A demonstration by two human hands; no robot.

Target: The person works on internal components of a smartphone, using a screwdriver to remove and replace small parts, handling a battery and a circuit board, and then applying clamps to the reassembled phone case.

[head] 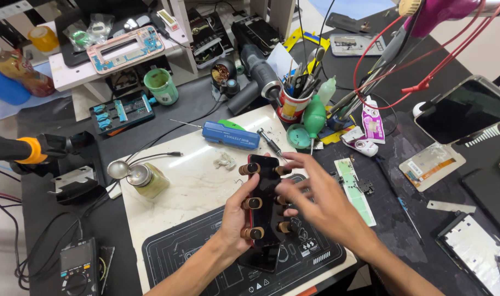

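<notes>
You held a dark smartphone (265, 189) upright-ish just below the centre of the frame, gripped from its left edge by your left hand (234, 219), whose fingers were curled shut around the side of the phone. Round brown clamps (252, 203) were fastened along both long edges of the phone (three showed on the left side, three more on the right). Your right hand (322, 204) hovered at the phone's right edge with fingers spread and loose, holding nothing; its fingertips were just beside the right-hand clamps, though you could not tell from this view whether they touched them.

The phone was lifted above a white work mat (195, 181) on the table, with a black printed mat (206, 255) at the lower centre beneath your wrists. Above the phone, toward the middle of the frame, lay a blue rectangular tool (230, 135) and a small screwdriver (271, 143). A small glass bottle with a metal top (146, 179) stood to the left of your left hand. To the right of your right hand lay a pale green strip (355, 189). A cup crammed with tools (291, 104) stood at upper centre, a teal bulb blower (314, 118) just beside it. A multimeter (77, 266) sat in the lower left corner.
</notes>
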